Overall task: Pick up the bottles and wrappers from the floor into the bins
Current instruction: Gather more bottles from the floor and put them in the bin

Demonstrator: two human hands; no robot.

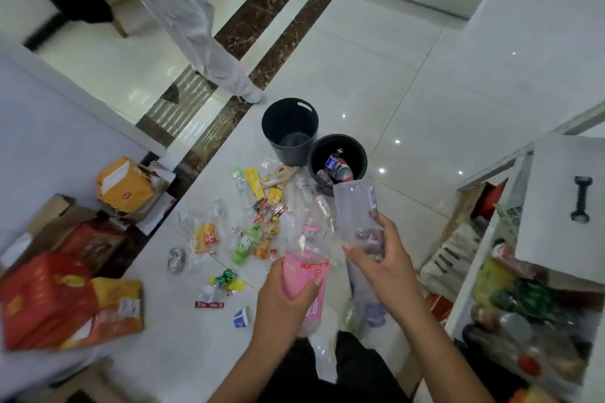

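Gripping pink bottle (306,275) in left hand (288,291), clear bottle (355,209) in right hand (383,258), fingers (381,221) curled round each. Clear bottle's long axis toward near bin (314,154), far end just short of rim. Right hand nearer.

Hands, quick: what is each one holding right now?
Left hand: grips the pink-labelled bottle.
Right hand: grips a clear plastic bottle.
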